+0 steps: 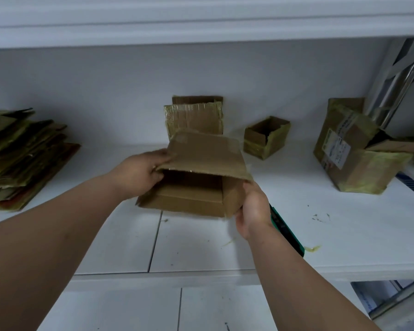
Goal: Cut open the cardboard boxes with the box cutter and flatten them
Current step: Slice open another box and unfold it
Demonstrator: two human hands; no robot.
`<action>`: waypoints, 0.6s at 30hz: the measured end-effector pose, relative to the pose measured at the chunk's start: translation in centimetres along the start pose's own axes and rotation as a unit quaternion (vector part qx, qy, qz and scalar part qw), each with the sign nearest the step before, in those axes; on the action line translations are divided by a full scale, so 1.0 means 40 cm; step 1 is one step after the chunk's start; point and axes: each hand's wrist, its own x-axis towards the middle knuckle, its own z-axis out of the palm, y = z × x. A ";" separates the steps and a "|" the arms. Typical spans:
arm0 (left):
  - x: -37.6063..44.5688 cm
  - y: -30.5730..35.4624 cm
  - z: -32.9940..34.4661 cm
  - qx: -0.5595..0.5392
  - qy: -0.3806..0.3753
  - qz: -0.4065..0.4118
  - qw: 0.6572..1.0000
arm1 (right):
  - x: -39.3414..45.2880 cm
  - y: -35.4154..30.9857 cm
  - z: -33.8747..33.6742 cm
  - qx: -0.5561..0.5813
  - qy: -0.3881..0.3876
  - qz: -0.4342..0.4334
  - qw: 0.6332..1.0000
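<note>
Both hands hold an opened cardboard box over a white shelf.

The left hand (142,169) pinches the raised flap of the box (196,187), and the right hand (252,206) grips its right wall. The green box cutter (288,231) lies on the shelf (344,235) just behind the right wrist. A stack of flattened cardboard (22,158) sits far left; more boxes (265,137) stand behind.

Brown cardboard box (194,187), open w/ top flap up, held above the shelf; green box cutter (287,231) lies just right.
</note>
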 end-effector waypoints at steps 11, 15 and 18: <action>-0.033 0.050 0.029 0.229 -0.181 -0.070 0.954 | -0.057 0.048 -0.035 -0.129 -0.130 -0.022 0.983; -0.043 0.080 0.076 0.231 -0.192 -0.041 0.953 | -0.078 0.035 -0.050 -0.115 -0.202 0.001 0.973; -0.046 0.069 0.081 0.203 -0.212 -0.021 0.956 | -0.074 0.024 -0.054 -0.096 -0.174 0.033 0.979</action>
